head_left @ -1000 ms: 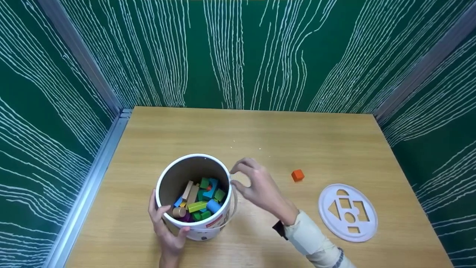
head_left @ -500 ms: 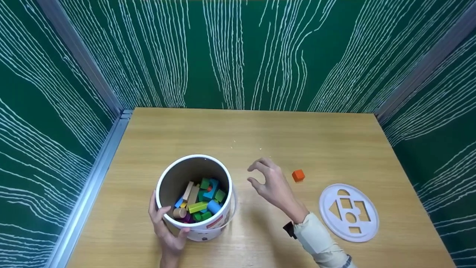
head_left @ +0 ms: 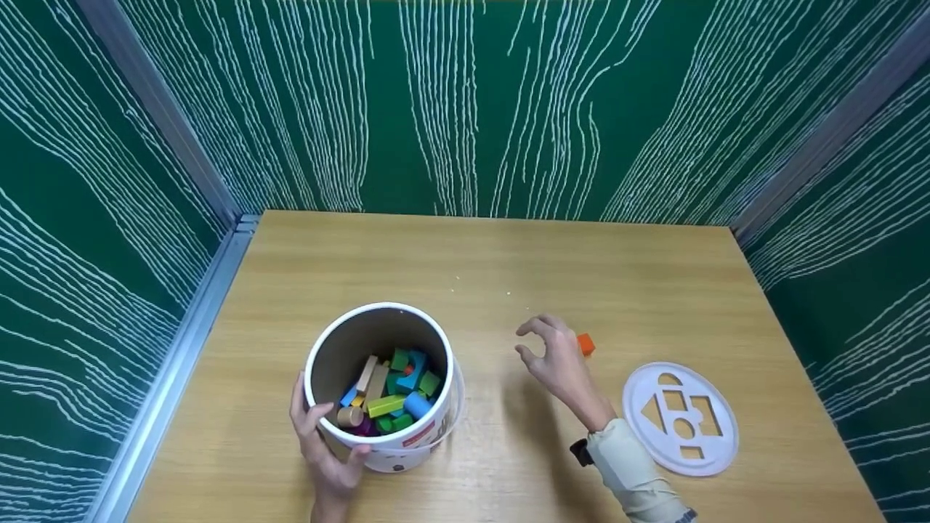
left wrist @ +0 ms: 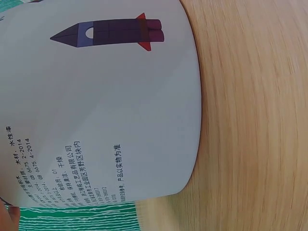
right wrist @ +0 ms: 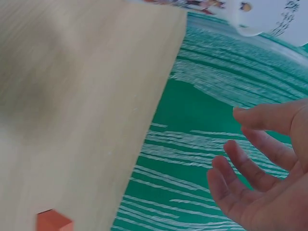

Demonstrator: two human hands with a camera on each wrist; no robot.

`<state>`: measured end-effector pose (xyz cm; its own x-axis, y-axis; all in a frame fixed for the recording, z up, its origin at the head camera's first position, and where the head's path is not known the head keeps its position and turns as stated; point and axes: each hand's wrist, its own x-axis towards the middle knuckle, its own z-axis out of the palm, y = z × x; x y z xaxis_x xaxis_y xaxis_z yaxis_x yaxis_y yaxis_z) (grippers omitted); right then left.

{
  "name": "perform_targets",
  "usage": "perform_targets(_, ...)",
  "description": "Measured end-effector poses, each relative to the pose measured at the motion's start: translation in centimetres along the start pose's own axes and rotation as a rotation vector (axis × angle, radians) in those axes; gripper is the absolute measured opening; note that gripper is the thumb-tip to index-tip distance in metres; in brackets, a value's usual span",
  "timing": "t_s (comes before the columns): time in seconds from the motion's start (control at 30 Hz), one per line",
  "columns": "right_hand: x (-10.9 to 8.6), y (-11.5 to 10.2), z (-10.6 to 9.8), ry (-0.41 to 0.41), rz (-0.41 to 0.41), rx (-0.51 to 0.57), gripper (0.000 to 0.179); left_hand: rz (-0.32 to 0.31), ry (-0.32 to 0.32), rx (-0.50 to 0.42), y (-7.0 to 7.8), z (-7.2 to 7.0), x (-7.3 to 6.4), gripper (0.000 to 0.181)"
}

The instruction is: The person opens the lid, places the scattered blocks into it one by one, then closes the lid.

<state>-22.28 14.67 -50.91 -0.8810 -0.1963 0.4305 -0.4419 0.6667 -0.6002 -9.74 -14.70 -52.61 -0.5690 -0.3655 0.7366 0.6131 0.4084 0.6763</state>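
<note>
A white bucket [head_left: 379, 452] stands on the table, its mouth tilted into the head view. Colourful wooden blocks [head_left: 386, 404] lie inside it, among them green, blue and tan pieces. My left hand [head_left: 328, 456] grips the bucket at its near left side, one finger over the rim. The left wrist view is filled by the bucket's printed wall [left wrist: 110, 101], with a rocket picture and small text. Above the table, my right hand [head_left: 563, 363] holds nothing; its fingers are loosely bent and apart. Just behind it, partly hidden, is an orange cube [head_left: 586, 345].
A round white lid [head_left: 665, 452] with shaped cut-outs lies on the table at the right, partly under the right sleeve. The bucket's thin handle [head_left: 459, 407] hangs on its right side. Green walls with white lines surround the wooden table [head_left: 363, 254].
My right hand has moved from beside the bucket's rim to the right, towards the orange cube, and now covers part of it. The left hand and bucket have stayed in place.
</note>
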Motion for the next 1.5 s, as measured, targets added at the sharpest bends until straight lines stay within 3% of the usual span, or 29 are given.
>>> perform_targets(0.3, -0.6, 3.3, -0.2, 0.029, 0.166, -0.021, 0.021, 0.021, 0.002, 0.013, -0.1, -0.1, 0.0, 0.073)
perform_targets(0.53, -1.2, 6.4, -0.7, 0.000, 0.293, -0.046, 0.022, -0.024, -0.016, 0.039, -0.2, -0.3, -0.3, 0.073)
perform_targets(0.83, -2.0, 10.1, -1.1, -0.143, 0.433, -0.067, 0.037, -0.044, -0.028, 0.037, 0.1, -0.2, -0.4, 0.072)
perform_targets(1.07, -2.6, 12.2, -1.0, -0.206, 0.549, -0.030, 0.042, -0.054, -0.031, 0.038, 0.0, -0.1, -0.5, 0.074)
perform_targets(1.13, -2.6, 12.4, -0.9, -0.199, 0.559, -0.028, 0.041, -0.048, -0.028, 0.040, 0.1, 0.0, -0.4, 0.074)
perform_targets(1.37, -2.9, 12.4, -0.1, -0.119, 0.471, -0.060, 0.033, 0.048, 0.023, 0.021, 0.0, 0.2, 0.1, 0.072)
perform_targets(1.5, -2.8, 11.9, -0.1, -0.138, 0.510, -0.062, 0.031, 0.026, 0.015, 0.030, 0.1, 0.1, 0.2, 0.072)
